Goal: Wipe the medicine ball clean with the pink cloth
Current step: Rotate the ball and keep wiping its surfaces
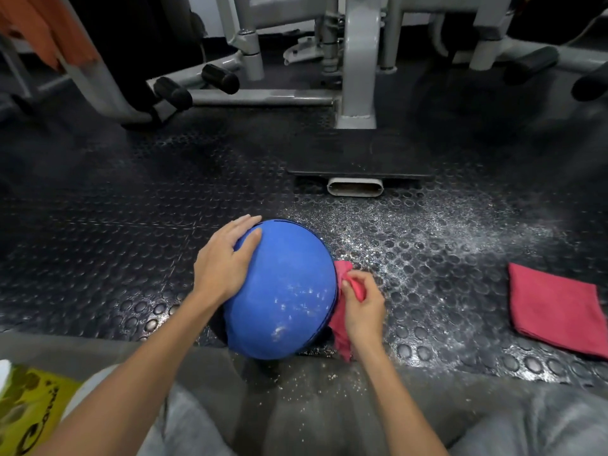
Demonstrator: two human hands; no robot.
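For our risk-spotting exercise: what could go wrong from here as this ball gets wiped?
White specks on the near face of the medicine ball sit away from the pink cloth at its right edge; they may get missed. The cloth hangs near the powder-dusted floor and could smear grit back.

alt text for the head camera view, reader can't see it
A person's left hand steadies a blue medicine ball while the right hand pinches a pink cloth against its right side. White dust speckles the ball, and a second folded cloth lies further right on the studded floor.
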